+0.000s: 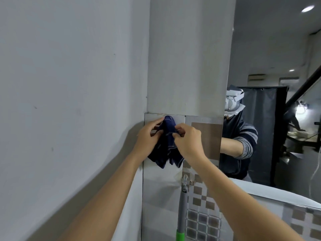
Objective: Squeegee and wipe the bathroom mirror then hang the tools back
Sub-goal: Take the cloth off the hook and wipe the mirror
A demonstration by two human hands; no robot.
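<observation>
A: Cloth [167,145] first: where is it?

B: Left of the mirror [271,94], high on the tiled pillar [205,136]; your left hand [149,136] and right hand [188,141] each pinch its top in a closed grip. You're hanging it, I'd say

A: Next?

B: Seat it, release. Its hook is hidden; the squeegee handle [181,211] below runs out of view

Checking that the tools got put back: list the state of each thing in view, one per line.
Cloth: bunched, draped on the tiled wall, pinched by both hands.
Left hand: gripping the cloth.
Right hand: gripping the cloth.
Squeegee handle: hanging upright from a hook.
Mirror: no streaks visible.
</observation>
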